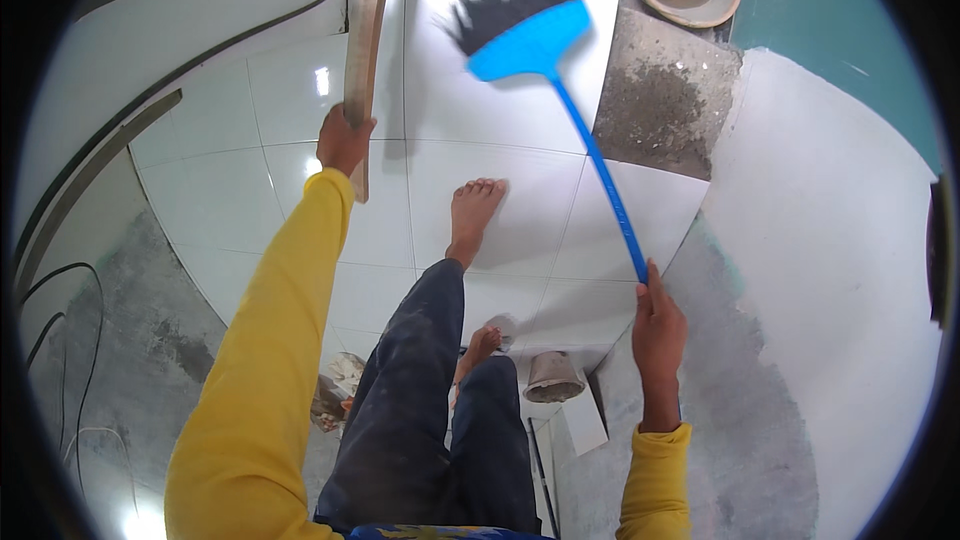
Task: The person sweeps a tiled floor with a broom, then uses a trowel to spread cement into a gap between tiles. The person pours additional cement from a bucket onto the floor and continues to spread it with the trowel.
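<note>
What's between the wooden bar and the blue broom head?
In the head view, only white tiles with a seam show between the wooden bar and the broom head.

We see two blues on the broom (562,98), brighter across its head (535,42), deeper down the handle (605,180), with black bristles (515,5). The plank (366,50) looks brown to us. We find glossy white on the tiles (500,115), gridded by thin grey seams. We note plain yellow sleeves (265,330), dark grey-blue trousers (400,410), a grey bucket (553,378), a beige-brown basin (690,22), and, at upper right, a teal surface (830,10) with a pale streak.
</note>
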Available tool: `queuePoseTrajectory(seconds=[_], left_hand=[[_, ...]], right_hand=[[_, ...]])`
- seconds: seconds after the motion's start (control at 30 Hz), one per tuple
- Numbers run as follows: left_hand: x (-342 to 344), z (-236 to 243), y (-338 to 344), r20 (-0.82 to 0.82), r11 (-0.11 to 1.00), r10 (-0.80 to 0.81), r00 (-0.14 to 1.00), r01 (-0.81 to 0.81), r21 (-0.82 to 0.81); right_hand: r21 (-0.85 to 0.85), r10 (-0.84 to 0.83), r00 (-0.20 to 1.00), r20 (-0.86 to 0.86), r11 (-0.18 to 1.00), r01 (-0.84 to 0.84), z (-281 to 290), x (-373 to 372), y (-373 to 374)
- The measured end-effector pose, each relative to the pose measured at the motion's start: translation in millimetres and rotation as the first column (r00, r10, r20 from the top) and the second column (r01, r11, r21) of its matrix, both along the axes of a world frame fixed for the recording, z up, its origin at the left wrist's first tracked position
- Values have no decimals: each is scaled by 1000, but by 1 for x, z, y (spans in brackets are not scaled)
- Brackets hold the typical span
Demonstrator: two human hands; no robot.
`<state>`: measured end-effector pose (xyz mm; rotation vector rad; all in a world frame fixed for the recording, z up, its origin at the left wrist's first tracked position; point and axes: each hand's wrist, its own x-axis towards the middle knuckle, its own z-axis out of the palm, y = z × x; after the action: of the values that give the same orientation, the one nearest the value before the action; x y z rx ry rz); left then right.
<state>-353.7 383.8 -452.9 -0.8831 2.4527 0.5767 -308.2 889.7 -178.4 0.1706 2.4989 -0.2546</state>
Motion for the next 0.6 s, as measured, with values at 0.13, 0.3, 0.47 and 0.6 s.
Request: queuePoseTrajectory(seconds=[0.13, 0.3, 0.47, 0.6], left_hand=[[-45, -21, -12, 30, 995, -79, 996, 81, -65], [-80, -40, -24, 1, 960, -160, 987, 156, -232], [-100, -60, -36, 69, 940, -264, 962, 273, -204], [-103, -78, -36, 43, 909, -341, 939, 341, -238]], right_hand=[[101, -343, 939, -20, 934, 343, 1, 70, 45], [92, -245, 968, -47, 964, 248, 57, 157, 25], [-95, -2, 925, 380, 995, 42, 34, 162, -56], [-51, 62, 959, 276, 997, -50, -26, 165, -45]])
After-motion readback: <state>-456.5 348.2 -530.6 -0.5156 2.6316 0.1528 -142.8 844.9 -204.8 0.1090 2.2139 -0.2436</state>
